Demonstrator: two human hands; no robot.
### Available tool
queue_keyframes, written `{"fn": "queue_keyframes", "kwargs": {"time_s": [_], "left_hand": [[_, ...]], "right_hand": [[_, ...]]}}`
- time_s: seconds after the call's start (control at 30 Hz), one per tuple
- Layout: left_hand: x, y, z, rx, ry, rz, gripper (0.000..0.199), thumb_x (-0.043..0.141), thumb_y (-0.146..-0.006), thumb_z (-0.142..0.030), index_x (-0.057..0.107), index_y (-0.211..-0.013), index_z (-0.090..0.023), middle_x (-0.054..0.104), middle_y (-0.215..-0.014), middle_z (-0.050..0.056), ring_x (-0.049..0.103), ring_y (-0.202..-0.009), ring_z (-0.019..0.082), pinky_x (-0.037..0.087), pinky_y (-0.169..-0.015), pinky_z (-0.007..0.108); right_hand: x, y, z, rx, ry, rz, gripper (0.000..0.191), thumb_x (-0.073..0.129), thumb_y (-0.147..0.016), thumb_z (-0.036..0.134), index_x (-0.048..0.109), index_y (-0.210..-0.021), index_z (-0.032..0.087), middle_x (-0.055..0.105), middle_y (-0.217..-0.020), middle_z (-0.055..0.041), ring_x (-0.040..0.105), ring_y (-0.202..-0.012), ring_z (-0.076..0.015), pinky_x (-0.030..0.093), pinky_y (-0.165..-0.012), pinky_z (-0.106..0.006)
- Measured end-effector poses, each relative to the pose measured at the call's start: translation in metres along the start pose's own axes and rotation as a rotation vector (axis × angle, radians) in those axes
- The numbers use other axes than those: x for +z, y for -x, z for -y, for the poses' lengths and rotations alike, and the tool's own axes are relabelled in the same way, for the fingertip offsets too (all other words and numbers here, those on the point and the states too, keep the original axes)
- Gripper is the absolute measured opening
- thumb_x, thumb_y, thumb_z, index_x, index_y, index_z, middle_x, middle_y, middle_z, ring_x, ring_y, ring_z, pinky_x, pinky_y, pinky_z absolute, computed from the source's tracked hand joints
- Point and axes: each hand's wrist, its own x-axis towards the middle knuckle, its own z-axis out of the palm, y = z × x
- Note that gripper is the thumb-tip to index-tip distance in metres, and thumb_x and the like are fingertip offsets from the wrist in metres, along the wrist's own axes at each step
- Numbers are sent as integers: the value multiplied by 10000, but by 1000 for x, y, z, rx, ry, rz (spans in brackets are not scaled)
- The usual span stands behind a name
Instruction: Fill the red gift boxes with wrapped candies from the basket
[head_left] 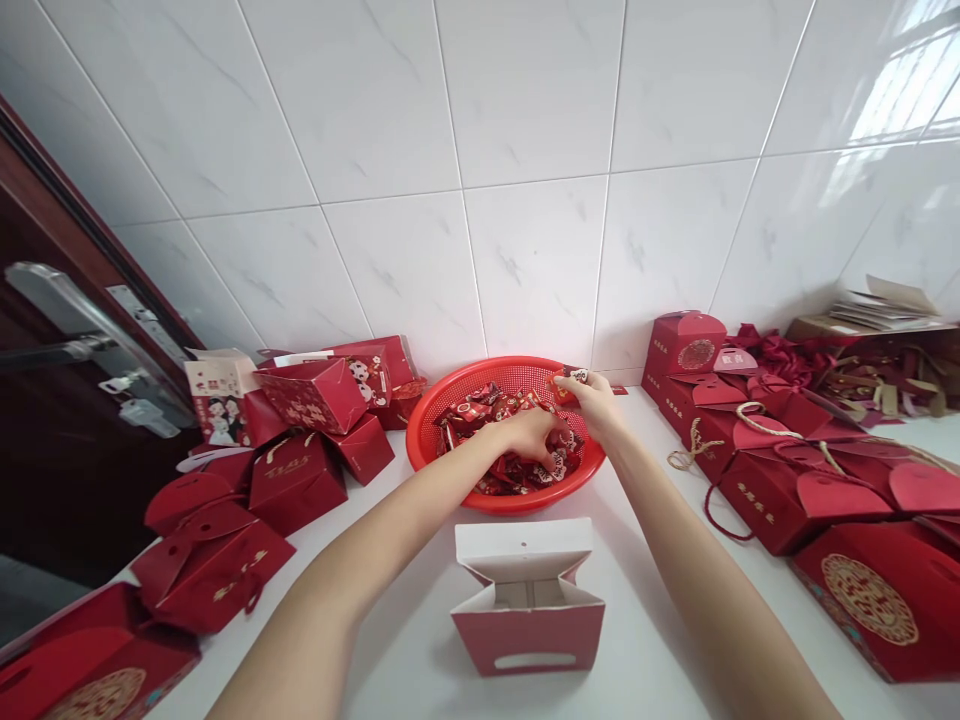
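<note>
Round red perforated plastic basket [525,504], seemingly corralling glossy red packets [474,411]; left hand [537,434] inside, grip indiscernible; right hand [596,403] at rim, pinching one packet [565,392].

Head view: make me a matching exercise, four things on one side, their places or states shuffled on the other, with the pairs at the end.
1. left hand
2. right hand
3. box
4. door handle

A. stands open in front of the red basket
B. silver, on the dark door
C. is among the wrapped packets
D. holds a packet by the basket's rim

Pairs: 1-C, 2-D, 3-A, 4-B
</note>
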Motion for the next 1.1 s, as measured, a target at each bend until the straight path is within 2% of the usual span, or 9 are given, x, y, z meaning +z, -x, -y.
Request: {"fn": "queue_keyframes", "kwargs": {"time_s": [0.1, 0.2, 0.27, 0.43, 0.63, 0.7, 0.83, 0.97, 1.1], "left_hand": [[-2, 2, -2, -29, 11, 31, 442, 837, -642, -296, 733, -1058, -192, 721, -876, 21, 651, -786, 205, 451, -670, 265], [-3, 5, -2, -75, 37, 35, 195, 759, -718, -242, 764, -908, -195, 723, -783, 6, 645, -726, 183, 446, -654, 257], [-4, 6, -1, -74, 59, 7, 104, 688, -762, -181, 760, -835, -192, 734, -785, 6, 647, -724, 172, 455, -670, 250], [-4, 7, 3, -69, -15, -76, 158, 573, -821, -153, 728, -804, -178, 729, -777, 31, 640, -712, 177, 463, -666, 255], [-8, 9, 4, -176, -72, -318, 206, 498, -882, -199, 703, -878, -185, 749, -960, 92, 677, -922, 258, 489, -852, 350], [-13, 11, 6, -228, -67, -398, 224, 468, -914, -218, 689, -901, -185, 750, -969, 101, 681, -940, 269, 488, -857, 368], [-24, 19, 13, -289, -26, -535, 236, 434, -951, -238, 663, -921, -187, 747, -975, 85, 683, -933, 236, 494, -820, 328], [-30, 41, 10, -260, 198, -750, 243, 437, -938, -273, 644, -852, -181, 737, -913, 50, 665, -853, 198, 501, -782, 294], [-26, 84, -6, -179, 478, -992, 260, 472, -911, -363, 645, -842, -182, 731, -885, 37, 665, -844, 191, 515, -807, 292]], "right_hand": [[0, 0, 0, -11, -8, 9, 221, 785, -596, 289, 590, -637, 194, 625, -630, 0, 579, -593, -137, 510, -522, -252], [0, 1, 0, -15, -13, 5, 220, 781, -588, 287, 585, -622, 195, 626, -628, -4, 580, -609, -142, 508, -523, -251], [0, 1, 0, -15, -12, 7, 223, 781, -581, 291, 584, -620, 196, 625, -624, -5, 587, -625, -150, 507, -521, -250], [2, 1, 1, 1, -33, 1, 245, 801, -547, 306, 600, -628, 192, 641, -651, -10, 595, -654, -152, 519, -531, -247], [3, 3, 0, -25, -53, -7, 285, 812, -533, 336, 584, -629, 196, 607, -629, 13, 563, -611, -136, 516, -531, -260], [3, 4, 0, -22, -58, -21, 286, 810, -531, 341, 583, -627, 194, 597, -621, 20, 565, -596, -133, 512, -531, -263], [4, 5, 2, -6, -80, -15, 296, 820, -516, 349, 609, -646, 188, 625, -640, 5, 595, -613, -147, 518, -549, -270], [4, 7, 6, -18, -113, 8, 352, 862, -485, 370, 623, -661, 182, 625, -650, 12, 587, -627, -140, 521, -562, -263], [3, 12, 11, -45, -176, 32, 389, 890, -464, 401, 636, -652, 175, 631, -675, 8, 564, -639, -126, 514, -568, -248]]}}
